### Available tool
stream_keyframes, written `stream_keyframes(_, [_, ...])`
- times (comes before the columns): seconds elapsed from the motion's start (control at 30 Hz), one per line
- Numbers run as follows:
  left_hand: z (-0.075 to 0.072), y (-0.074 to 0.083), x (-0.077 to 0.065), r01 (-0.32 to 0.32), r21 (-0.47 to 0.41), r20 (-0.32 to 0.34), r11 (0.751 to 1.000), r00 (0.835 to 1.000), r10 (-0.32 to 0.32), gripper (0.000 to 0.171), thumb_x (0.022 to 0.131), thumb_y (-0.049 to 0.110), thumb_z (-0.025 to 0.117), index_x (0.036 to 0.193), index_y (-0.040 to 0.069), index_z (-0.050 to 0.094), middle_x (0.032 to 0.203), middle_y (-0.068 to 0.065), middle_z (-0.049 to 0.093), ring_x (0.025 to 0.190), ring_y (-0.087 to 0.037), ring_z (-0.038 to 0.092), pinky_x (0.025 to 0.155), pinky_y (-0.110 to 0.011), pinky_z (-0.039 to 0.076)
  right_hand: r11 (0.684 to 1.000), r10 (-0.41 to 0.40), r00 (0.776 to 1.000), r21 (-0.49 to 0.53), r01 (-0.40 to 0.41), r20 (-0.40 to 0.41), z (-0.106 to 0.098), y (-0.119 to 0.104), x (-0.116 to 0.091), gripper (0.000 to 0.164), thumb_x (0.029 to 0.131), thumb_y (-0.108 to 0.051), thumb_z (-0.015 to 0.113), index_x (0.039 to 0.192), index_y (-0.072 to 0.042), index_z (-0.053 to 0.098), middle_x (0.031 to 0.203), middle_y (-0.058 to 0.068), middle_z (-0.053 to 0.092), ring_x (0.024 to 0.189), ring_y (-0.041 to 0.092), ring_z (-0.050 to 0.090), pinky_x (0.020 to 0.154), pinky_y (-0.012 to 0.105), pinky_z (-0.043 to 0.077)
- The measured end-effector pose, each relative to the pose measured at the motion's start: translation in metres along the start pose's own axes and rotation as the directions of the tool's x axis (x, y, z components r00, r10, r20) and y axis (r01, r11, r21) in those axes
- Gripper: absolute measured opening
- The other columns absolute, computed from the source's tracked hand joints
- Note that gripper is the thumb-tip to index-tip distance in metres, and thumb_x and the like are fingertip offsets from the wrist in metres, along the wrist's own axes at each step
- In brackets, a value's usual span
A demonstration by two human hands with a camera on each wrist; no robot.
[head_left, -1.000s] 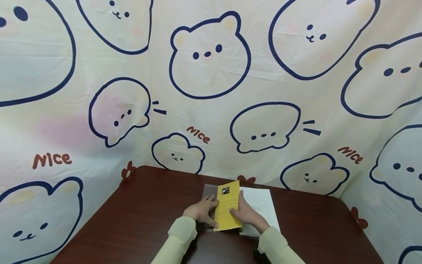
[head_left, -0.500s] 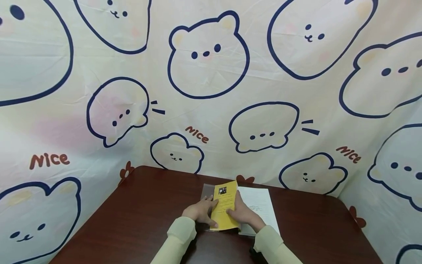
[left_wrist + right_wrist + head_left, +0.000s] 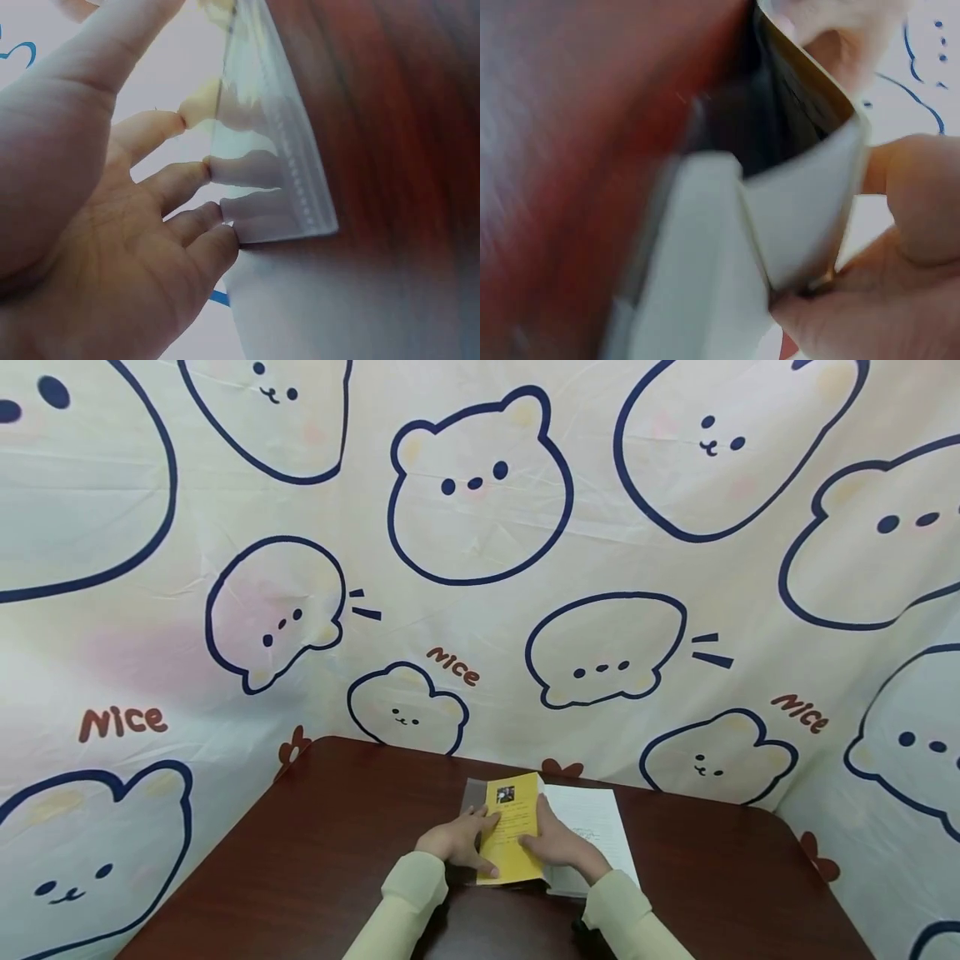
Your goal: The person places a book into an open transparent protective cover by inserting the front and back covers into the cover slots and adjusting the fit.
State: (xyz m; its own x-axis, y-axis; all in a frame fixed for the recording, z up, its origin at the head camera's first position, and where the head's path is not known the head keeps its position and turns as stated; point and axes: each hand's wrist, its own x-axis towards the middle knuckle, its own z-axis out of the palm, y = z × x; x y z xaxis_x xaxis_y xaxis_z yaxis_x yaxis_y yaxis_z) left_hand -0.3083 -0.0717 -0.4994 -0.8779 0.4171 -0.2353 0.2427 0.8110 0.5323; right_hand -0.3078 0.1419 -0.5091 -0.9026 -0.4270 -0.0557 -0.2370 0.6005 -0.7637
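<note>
An open book lies on the table, with its yellow cover flap (image 3: 512, 831) turned to the left, bearing a small photo and print. Under its left side shows a clear plastic book cover (image 3: 472, 793). My left hand (image 3: 452, 842) is spread over that side, index finger and thumb on the flap's left edge. In the left wrist view, the fingertips touch the clear plastic cover (image 3: 281, 180). My right hand (image 3: 564, 843) pinches the flap's right side, thumb on top, fingers behind. The right wrist view shows the folded flap (image 3: 802, 202) gaping over a dark inside.
A white page (image 3: 603, 831) with lines of print and a small drawing lies to the right, partly under the right forearm. The dark brown table (image 3: 360, 827) stretches to both sides. A cartoon-printed curtain (image 3: 480, 627) hangs behind it.
The yellow flap has shifted slightly left relative to the white page, and a pale strip now shows along its right edge. Both hands keep nearly the same places.
</note>
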Motion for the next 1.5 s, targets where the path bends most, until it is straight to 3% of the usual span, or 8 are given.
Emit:
stream_keyframes(0.03, [-0.001,0.000,0.000,-0.002,-0.010,0.004,1.000,1.000,0.002,0.093,0.078,0.039,0.089,0.157,0.020,0.043,0.167,-0.008,0.029,0.156,-0.036,0.019,0.117,-0.062,0.030,1.000,0.006,1.000,0.020,-0.007,0.022,-0.004,0.001,0.000,0.090,0.098,-0.008,0.058,0.159,0.008,-0.006,0.130,0.024,0.050,0.093,0.024,0.064,0.105,0.054,0.040])
stream_keyframes(0.13, [-0.002,0.000,-0.001,0.002,-0.033,0.011,0.999,1.000,-0.002,0.093,0.078,0.038,0.089,0.157,0.020,0.042,0.167,-0.008,0.028,0.156,-0.036,0.018,0.117,-0.063,0.029,0.996,0.034,0.995,0.075,-0.041,0.090,-0.016,0.004,-0.003,0.090,0.097,-0.011,0.059,0.161,0.004,-0.003,0.148,0.026,0.041,0.123,0.030,0.056,0.114,0.060,0.029])
stream_keyframes(0.2, [-0.002,0.000,-0.001,0.008,-0.048,0.016,0.999,1.000,-0.007,0.093,0.078,0.038,0.089,0.157,0.021,0.042,0.167,-0.007,0.028,0.156,-0.036,0.018,0.117,-0.064,0.029,0.995,0.054,0.990,0.082,-0.065,0.134,-0.024,0.008,-0.005,0.094,0.096,-0.016,0.062,0.162,0.000,-0.002,0.162,0.026,0.026,0.144,0.035,0.038,0.117,0.063,0.024])
stream_keyframes(0.3, [-0.001,0.000,-0.001,0.008,-0.056,0.017,0.998,1.000,-0.007,0.093,0.078,0.038,0.090,0.157,0.021,0.043,0.167,-0.007,0.028,0.156,-0.036,0.018,0.116,-0.065,0.029,0.993,0.070,0.981,0.081,-0.086,0.181,-0.032,0.015,-0.009,0.099,0.094,-0.024,0.069,0.163,-0.005,0.001,0.169,0.021,0.011,0.155,0.037,0.019,0.120,0.061,0.023])
stream_keyframes(0.37, [-0.001,-0.001,-0.001,0.008,-0.060,0.014,0.998,1.000,-0.007,0.093,0.077,0.037,0.090,0.156,0.021,0.043,0.167,-0.007,0.028,0.156,-0.036,0.018,0.116,-0.065,0.029,0.995,0.064,0.977,0.067,-0.079,0.205,-0.037,0.020,-0.011,0.103,0.092,-0.031,0.072,0.164,-0.005,0.002,0.170,0.020,0.005,0.156,0.038,0.010,0.122,0.057,0.023])
stream_keyframes(0.53, [0.000,0.000,-0.001,0.015,-0.065,0.008,0.998,1.000,-0.014,0.094,0.077,0.036,0.091,0.156,0.021,0.044,0.167,-0.006,0.029,0.156,-0.035,0.019,0.116,-0.065,0.029,0.995,0.027,0.974,0.091,-0.048,0.226,-0.043,0.024,-0.015,0.106,0.090,-0.034,0.077,0.164,-0.009,0.006,0.170,0.019,0.004,0.157,0.039,0.005,0.122,0.050,0.026])
stream_keyframes(0.73, [0.001,-0.002,-0.001,0.002,-0.061,0.005,0.998,1.000,-0.002,0.095,0.077,0.038,0.090,0.157,0.021,0.042,0.168,-0.007,0.028,0.156,-0.036,0.018,0.117,-0.064,0.029,0.994,0.017,0.980,0.106,-0.039,0.200,-0.040,0.022,-0.017,0.106,0.089,-0.030,0.079,0.164,-0.009,0.008,0.171,0.018,0.006,0.157,0.039,0.008,0.121,0.057,0.024])
stream_keyframes(1.5, [0.003,-0.003,0.001,-0.019,-0.080,-0.019,0.997,1.000,0.018,0.093,0.078,0.035,0.090,0.157,0.019,0.043,0.167,-0.012,0.029,0.156,-0.038,0.018,0.119,-0.062,0.026,1.000,0.024,0.994,-0.020,-0.021,0.111,-0.028,0.018,-0.015,0.103,0.086,-0.028,0.083,0.163,-0.006,0.017,0.169,0.017,0.017,0.155,0.037,0.018,0.119,0.055,0.031])
